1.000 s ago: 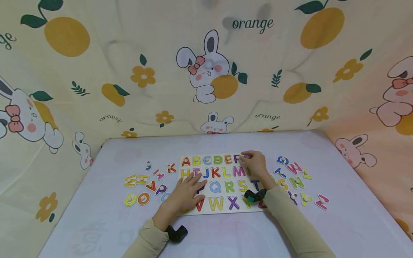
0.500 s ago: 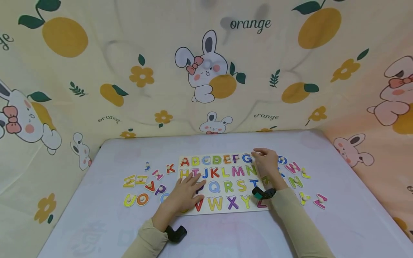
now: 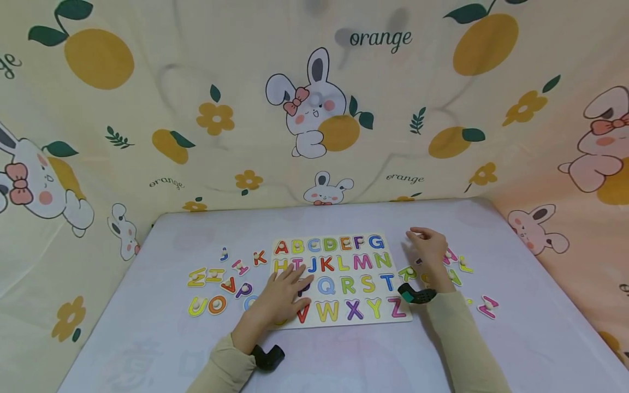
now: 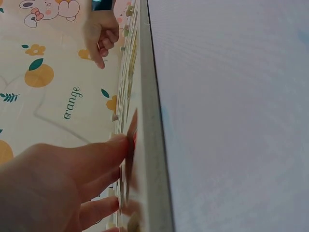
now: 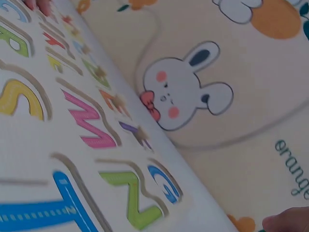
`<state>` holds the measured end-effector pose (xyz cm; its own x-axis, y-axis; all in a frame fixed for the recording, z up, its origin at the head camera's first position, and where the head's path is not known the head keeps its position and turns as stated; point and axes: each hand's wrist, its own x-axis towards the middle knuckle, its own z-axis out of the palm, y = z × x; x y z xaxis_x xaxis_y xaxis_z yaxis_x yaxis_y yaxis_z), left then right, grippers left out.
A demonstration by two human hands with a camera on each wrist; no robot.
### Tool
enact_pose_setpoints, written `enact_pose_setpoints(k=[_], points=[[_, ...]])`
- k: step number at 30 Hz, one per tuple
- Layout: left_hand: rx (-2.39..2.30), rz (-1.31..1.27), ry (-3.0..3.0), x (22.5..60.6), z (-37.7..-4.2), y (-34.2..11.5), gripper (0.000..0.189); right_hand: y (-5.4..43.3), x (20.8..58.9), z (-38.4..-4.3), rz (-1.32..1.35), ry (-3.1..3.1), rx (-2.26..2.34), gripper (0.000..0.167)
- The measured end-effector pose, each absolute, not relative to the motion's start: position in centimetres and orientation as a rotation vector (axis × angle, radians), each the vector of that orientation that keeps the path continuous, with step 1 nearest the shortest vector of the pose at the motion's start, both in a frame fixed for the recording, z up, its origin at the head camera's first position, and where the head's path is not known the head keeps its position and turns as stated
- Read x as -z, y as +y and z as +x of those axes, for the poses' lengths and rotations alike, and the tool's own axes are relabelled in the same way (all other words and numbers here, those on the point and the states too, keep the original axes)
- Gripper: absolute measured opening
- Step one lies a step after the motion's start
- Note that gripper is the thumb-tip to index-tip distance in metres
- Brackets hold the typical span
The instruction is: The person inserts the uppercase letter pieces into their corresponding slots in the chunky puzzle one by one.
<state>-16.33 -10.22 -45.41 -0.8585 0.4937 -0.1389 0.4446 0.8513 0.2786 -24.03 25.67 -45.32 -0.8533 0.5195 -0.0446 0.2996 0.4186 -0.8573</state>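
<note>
The right hand (image 3: 428, 252) has moved rightward, away from the letter G (image 3: 376, 242) on the puzzle board (image 3: 340, 322). It hangs over loose letters (image 3: 487, 307), hiding several; its index finger extends, the others bend loosely, and nothing shows in its grasp. The right wrist view catches only a fingertip, cut off at the edge. The left hand (image 3: 277, 297) lies spread across the board's left side, covering parts of the lower rows. A pale blue letter (image 3: 250, 301) beside its wrist is partly hidden. In the left wrist view the board appears edge-on, its letters unreadable.
</note>
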Motion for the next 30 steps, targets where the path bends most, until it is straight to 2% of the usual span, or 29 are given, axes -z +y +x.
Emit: enact_pose_setpoints(k=[14, 30], points=[[-0.369, 0.732, 2.82, 45.2, -16.3, -10.2, 0.058, 28.3, 46.0, -23.5, -0.934, -2.34, -1.566, 0.04], [-0.373, 0.731, 2.818, 45.2, -16.3, -10.3, 0.057, 28.7, 46.5, -23.0, -1.017, -2.392, -1.446, 0.041]])
